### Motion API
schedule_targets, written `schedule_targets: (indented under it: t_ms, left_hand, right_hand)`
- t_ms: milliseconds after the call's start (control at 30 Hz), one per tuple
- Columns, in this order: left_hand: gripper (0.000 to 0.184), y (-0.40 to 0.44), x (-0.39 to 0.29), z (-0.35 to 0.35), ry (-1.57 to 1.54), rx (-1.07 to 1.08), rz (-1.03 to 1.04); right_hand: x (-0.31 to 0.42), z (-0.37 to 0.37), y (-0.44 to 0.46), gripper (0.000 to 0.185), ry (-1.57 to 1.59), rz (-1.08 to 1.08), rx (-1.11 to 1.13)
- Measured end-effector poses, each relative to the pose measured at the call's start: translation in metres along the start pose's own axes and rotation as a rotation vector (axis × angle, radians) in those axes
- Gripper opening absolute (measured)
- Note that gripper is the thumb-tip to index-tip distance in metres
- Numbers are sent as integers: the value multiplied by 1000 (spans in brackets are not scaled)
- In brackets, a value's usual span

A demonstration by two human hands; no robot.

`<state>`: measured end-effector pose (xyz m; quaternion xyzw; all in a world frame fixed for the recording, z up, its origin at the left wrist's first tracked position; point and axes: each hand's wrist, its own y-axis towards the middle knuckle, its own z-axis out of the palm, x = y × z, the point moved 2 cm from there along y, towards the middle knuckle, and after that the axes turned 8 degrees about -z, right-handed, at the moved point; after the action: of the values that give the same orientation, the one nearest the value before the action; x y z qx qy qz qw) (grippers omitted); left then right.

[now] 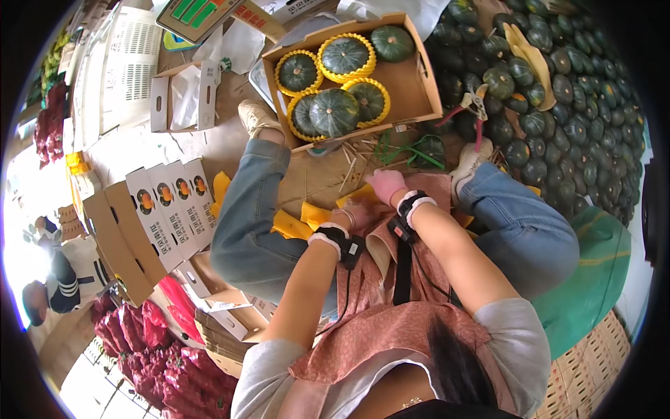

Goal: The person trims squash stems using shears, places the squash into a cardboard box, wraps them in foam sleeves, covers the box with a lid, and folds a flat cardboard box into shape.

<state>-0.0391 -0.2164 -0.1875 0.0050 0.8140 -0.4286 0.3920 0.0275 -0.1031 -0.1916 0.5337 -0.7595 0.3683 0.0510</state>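
Note:
Low in front of my lap, my left hand (357, 214) is beside yellow foam netting (314, 214); its fingers are too unclear to read. Just ahead and to the right, my right hand (386, 186), pink like a glove, has its fingers curled closed, and what they hold, if anything, is hidden. Yellow netting also shows between the two hands. Beyond them an open cardboard box (408, 94) holds several green pumpkins. Some wear yellow foam nets, and one bare pumpkin (333, 112) rests on top of netted ones.
Many loose pumpkins (572, 126) are heaped at the right. Red-handled clippers (474, 105) lie near the box. A scale display (195, 17) is at the top left. Printed cartons (171, 209) and red net sacks (167, 370) stand left. Another person (63, 279) is at the far left.

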Motion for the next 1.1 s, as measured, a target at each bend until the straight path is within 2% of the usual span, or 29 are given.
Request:
schedule_targets:
  t_ms: [67,100,167,200,233,333,367,467,500,533,600,667,733,767,800,867,900,933,967,1033,1067,1100]
  left_hand:
    - [33,-12,-18,-18,43,39,-111]
    - [32,-7,4,2,177,-1,-6]
    - [34,-16,1,-15,88,-2,-61]
    - [37,-31,-21,-36,-143,34,-234]
    - [38,-29,-19,-37,-149,65,-322]
    - [44,-35,-37,-69,89,184,-507]
    - [49,-37,-43,-82,39,109,-600]
    - [49,-27,-28,-79,22,-242,-450]
    - [47,-38,-49,-93,92,-553,-343]
    - [44,-40,-56,-96,45,-621,-262]
    - [39,-40,-69,-103,-36,-786,-118]
    - [32,-44,-85,-107,-80,-1109,-28]
    - [26,-56,-101,-113,-428,-1103,-79]
    - [25,-62,-108,-115,-481,-1152,25]
    - [23,-68,-113,-115,-524,-1198,132]
    - [19,-76,-109,-110,-440,-1314,47]
    - [18,-81,-107,-111,-538,-1277,9]
    - [18,-86,-107,-113,-641,-1229,-13]
    - [18,-95,-113,-115,-614,-1327,-52]
    - [18,-93,-112,-107,-518,-1498,-90]
    - [19,-84,-100,-104,-744,-1390,-35]
    - [21,-75,-93,-103,-965,-1263,26]
  right_hand:
    - [12,14,12,21,-75,-56,-23]
    - [19,21,16,21,-82,-31,-25]
    - [21,58,39,21,-75,1,12]
    - [22,81,51,22,-57,-3,61]
    - [22,64,42,24,5,-10,65]
    - [20,6,20,28,164,-54,-2]
    - [12,8,22,35,325,28,-109]
    - [-5,-34,1,37,775,267,-91]
    - [-21,-5,16,25,696,1,-168]
    - [-21,-27,3,25,420,-244,-279]
    - [-8,-61,-30,31,1439,96,-436]
    - [6,-85,-52,35,1713,90,-560]
    - [3,-72,-54,36,1855,-25,-562]
    - [19,-101,-73,37,1374,-108,-695]
    - [15,-95,-68,40,1288,-149,-715]
    - [9,-102,-67,32,1107,-97,-802]
    - [24,-121,-76,19,1079,-91,-924]
    - [13,-119,-76,17,1027,-94,-964]
    - [9,-120,-73,19,958,-80,-1048]
    - [31,-135,-78,23,901,-107,-1048]
    - [36,-136,-78,25,875,-112,-1034]
    - [33,-134,-75,29,700,-122,-1003]
